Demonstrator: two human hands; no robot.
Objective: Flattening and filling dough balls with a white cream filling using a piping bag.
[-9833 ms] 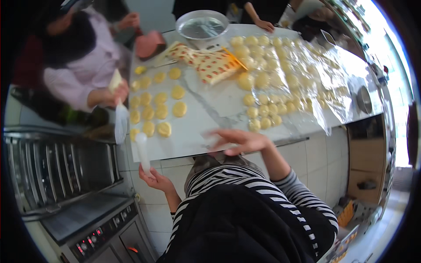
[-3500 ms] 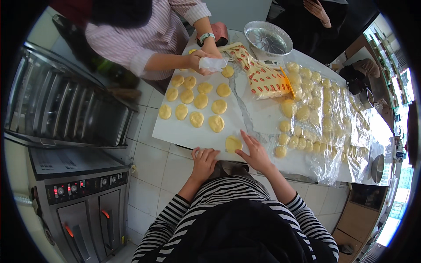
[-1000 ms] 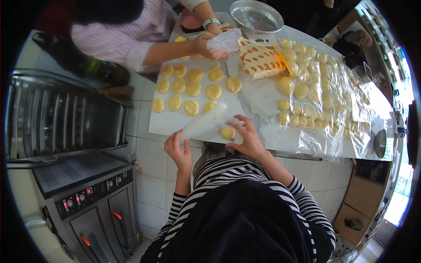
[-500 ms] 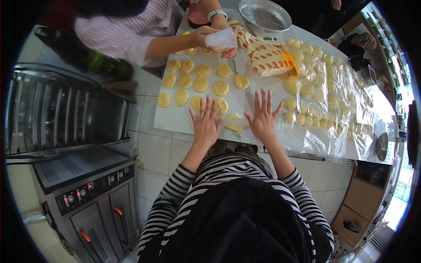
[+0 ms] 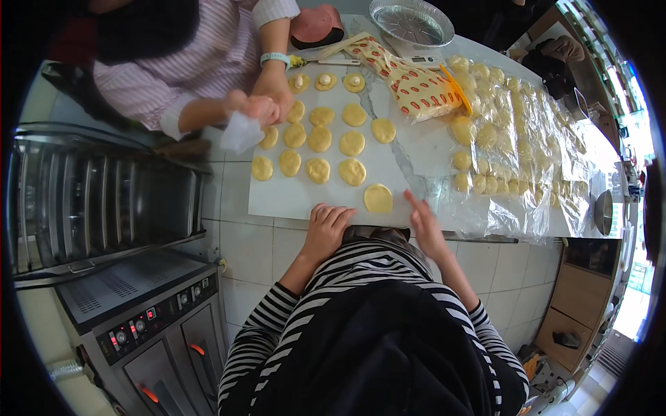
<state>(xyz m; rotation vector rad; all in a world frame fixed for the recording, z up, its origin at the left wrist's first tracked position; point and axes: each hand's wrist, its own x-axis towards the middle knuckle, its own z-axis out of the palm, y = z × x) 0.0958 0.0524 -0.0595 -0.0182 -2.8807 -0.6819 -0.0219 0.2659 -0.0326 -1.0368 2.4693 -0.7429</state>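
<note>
My left hand [image 5: 326,225] rests at the table's near edge [image 5: 274,208], fingers slightly bent and apart; no held object shows. My right hand [image 5: 423,222], blurred, is open just right of a thin, flattened yellow dough round [image 5: 378,197], index finger reaching toward the tabletop. Rows of thicker dough rounds [image 5: 318,170] lie beyond on the white work surface; some in the back row [image 5: 326,80] carry white dollops. To the right, several dough balls [image 5: 479,139] lie beneath clear plastic sheeting.
A co-worker [image 5: 208,90] grips a white bag [image 5: 243,132] over the left side. Behind are a foil pan [image 5: 411,21] on a scale [image 5: 420,59], a patterned bag [image 5: 423,93] and a pink object [image 5: 312,24]. Steel appliances [image 5: 139,319] stand at left, a wooden cabinet [image 5: 576,291] at right.
My spread hands have pulled apart and back toward the edge from over the small dough piece, now a flat round. The co-worker's hands and bag have moved down-left, exposing the dollop-topped rounds.
</note>
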